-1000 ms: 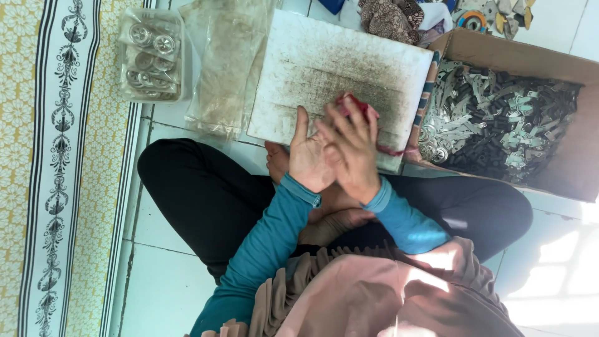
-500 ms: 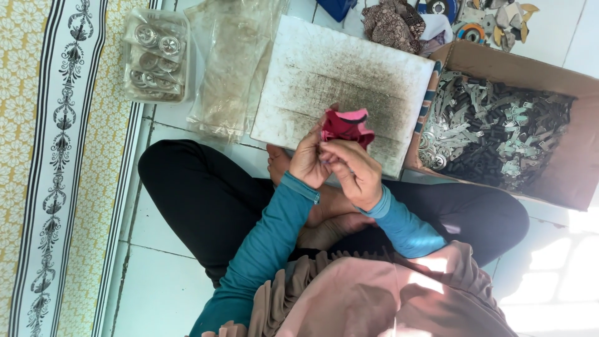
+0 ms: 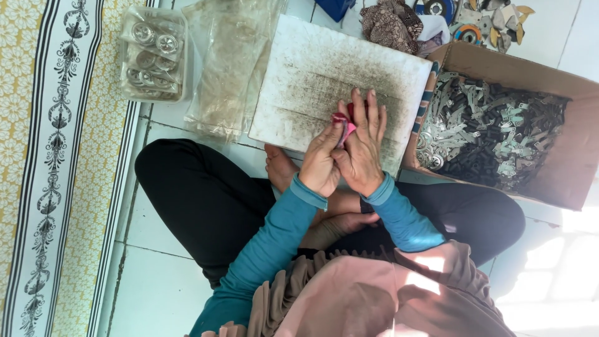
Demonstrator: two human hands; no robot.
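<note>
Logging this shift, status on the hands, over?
Left hand and right hand pressed together on a red cloth, over the stained white board. Nothing in the way.

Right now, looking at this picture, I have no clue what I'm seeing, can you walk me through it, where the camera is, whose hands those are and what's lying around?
The camera sits on a person's head and looks down, so you see their own lap, crossed legs and teal sleeves. The left hand and right hand press together on a small red cloth, over a stained white board on the tiled floor. To the right stands a cardboard box full of small metal parts. At upper left is a clear plastic container of round metal pieces, beside clear plastic bags. A patterned mat runs along the left.
</note>
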